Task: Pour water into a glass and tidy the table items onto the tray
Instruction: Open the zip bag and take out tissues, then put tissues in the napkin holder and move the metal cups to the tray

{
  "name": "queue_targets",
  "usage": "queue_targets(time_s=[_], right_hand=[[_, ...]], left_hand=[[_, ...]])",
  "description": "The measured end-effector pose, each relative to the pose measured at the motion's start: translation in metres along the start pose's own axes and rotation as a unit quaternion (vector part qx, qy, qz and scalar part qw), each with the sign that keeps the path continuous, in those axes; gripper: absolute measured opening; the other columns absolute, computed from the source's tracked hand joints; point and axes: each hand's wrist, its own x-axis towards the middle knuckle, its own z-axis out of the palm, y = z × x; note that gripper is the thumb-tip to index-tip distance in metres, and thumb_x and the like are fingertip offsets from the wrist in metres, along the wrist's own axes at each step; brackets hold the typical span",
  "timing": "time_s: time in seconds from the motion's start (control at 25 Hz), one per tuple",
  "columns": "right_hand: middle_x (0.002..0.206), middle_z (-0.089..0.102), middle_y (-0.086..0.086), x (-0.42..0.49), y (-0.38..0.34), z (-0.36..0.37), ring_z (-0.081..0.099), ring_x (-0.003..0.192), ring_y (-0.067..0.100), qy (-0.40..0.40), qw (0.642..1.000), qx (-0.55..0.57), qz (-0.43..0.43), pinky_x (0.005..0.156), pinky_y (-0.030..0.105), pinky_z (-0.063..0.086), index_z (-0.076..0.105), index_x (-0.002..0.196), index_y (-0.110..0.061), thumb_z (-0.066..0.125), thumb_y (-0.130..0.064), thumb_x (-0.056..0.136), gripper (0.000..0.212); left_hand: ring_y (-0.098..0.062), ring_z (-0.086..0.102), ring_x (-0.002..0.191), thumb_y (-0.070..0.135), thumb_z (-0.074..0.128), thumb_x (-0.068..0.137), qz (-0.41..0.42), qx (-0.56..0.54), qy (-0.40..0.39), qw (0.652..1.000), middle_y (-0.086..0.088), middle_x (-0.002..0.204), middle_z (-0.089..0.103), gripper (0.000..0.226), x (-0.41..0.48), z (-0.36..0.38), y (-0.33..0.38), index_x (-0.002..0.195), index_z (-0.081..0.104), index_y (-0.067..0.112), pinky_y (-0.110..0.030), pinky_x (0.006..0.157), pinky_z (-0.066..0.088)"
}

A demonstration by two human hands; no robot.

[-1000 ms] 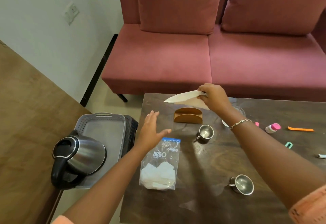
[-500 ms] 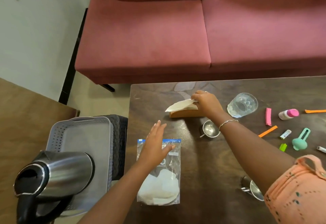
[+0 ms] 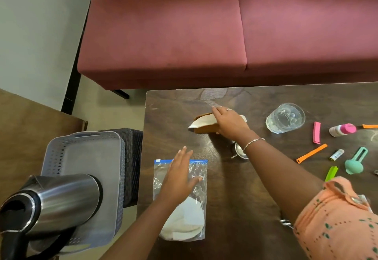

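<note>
My right hand (image 3: pixel 229 122) rests on a white napkin (image 3: pixel 203 121) lying in the brown wooden napkin holder (image 3: pixel 204 129) at the table's far middle, fingers pressing on it. Flat and open, my left hand (image 3: pixel 180 175) lies on a clear zip bag (image 3: pixel 196 214) with white tissues inside. A clear glass (image 3: pixel 285 118) with water stands right of the holder. The grey tray (image 3: pixel 61 153) sits left of the table, with a steel kettle (image 3: pixel 53 200) on its near end. A small steel cup (image 3: pixel 238 151) shows partly under my right wrist.
A dark wooden table (image 3: pixel 245 188) carries small items at the right: a pink clip (image 3: pixel 316 132), a pink-capped bottle (image 3: pixel 342 129), orange strips (image 3: pixel 311 153), a teal tool (image 3: pixel 356 161), a green clip (image 3: pixel 331 173). A red sofa (image 3: pixel 204 34) runs behind. A dark basket (image 3: pixel 133 157) stands beside the tray.
My right hand has brought the white napkin down from above the table into the wooden holder. My left hand settled flat onto the zip bag. The view tilted downward.
</note>
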Motion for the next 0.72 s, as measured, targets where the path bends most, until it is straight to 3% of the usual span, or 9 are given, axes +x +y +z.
queue_targets(time_s=[0.12, 0.2, 0.4, 0.52, 0.6, 0.72], right_hand=[[0.128, 0.051, 0.016, 0.003, 0.006, 0.003, 0.051, 0.113, 0.033, 0.05, 0.999, -0.009, 0.008, 0.094, 0.039, 0.042, 0.04, 0.127, -0.007, 0.054, -0.008, 0.087, 0.042], [0.122, 0.054, 0.014, 0.0, 0.019, 0.002, 0.053, 0.107, 0.032, 0.055, 0.998, -0.002, 0.013, 0.088, 0.039, 0.043, 0.045, 0.12, -0.009, 0.054, -0.009, 0.087, 0.034], [0.125, 0.053, 0.014, -0.006, 0.055, -0.002, 0.052, 0.109, 0.033, 0.04, 0.999, 0.013, 0.024, 0.088, 0.041, 0.043, 0.046, 0.122, -0.008, 0.055, -0.01, 0.085, 0.037], [0.133, 0.046, 0.014, -0.007, 0.058, -0.006, 0.046, 0.118, 0.033, 0.027, 0.998, 0.049, 0.025, 0.097, 0.042, 0.04, 0.042, 0.128, -0.008, 0.062, -0.017, 0.082, 0.051], [0.138, 0.043, 0.013, -0.018, 0.058, -0.009, 0.042, 0.125, 0.031, 0.09, 0.986, 0.135, 0.045, 0.103, 0.04, 0.036, 0.041, 0.132, -0.009, 0.066, -0.021, 0.08, 0.059], [0.126, 0.053, 0.014, -0.069, 0.066, -0.01, 0.048, 0.117, 0.026, 0.306, 0.909, 0.261, 0.109, 0.099, 0.027, 0.034, 0.05, 0.123, -0.004, 0.062, -0.013, 0.082, 0.043]], left_hand=[[-0.014, -0.007, 0.144, 0.037, 0.055, 0.088, 0.036, 0.063, -0.006, 0.997, 0.003, 0.157, -0.004, 0.075, 0.008, 0.006, 0.01, 0.146, 0.009, 0.023, -0.035, 0.118, 0.004], [-0.015, -0.01, 0.144, 0.038, 0.053, 0.089, 0.056, 0.093, -0.013, 0.994, 0.001, 0.157, -0.007, 0.076, 0.014, 0.011, 0.019, 0.146, 0.006, 0.022, -0.033, 0.117, -0.002], [-0.015, -0.01, 0.144, 0.037, 0.056, 0.088, 0.072, 0.102, -0.028, 0.992, 0.0, 0.157, -0.008, 0.079, 0.027, 0.026, 0.039, 0.147, 0.005, 0.021, -0.031, 0.116, -0.003], [-0.015, -0.008, 0.144, 0.035, 0.056, 0.088, 0.075, 0.103, -0.034, 0.991, 0.0, 0.157, -0.006, 0.078, 0.029, 0.031, 0.041, 0.147, 0.008, 0.02, -0.033, 0.117, -0.002], [-0.016, -0.004, 0.145, 0.034, 0.057, 0.088, 0.065, 0.094, -0.04, 0.993, -0.001, 0.158, 0.001, 0.075, 0.028, 0.035, 0.041, 0.146, 0.013, 0.019, -0.034, 0.117, 0.001], [-0.02, 0.016, 0.143, 0.031, 0.06, 0.086, 0.035, 0.03, -0.043, 0.998, -0.005, 0.152, 0.026, 0.062, 0.027, 0.039, 0.046, 0.14, 0.031, 0.017, -0.035, 0.115, 0.018]])
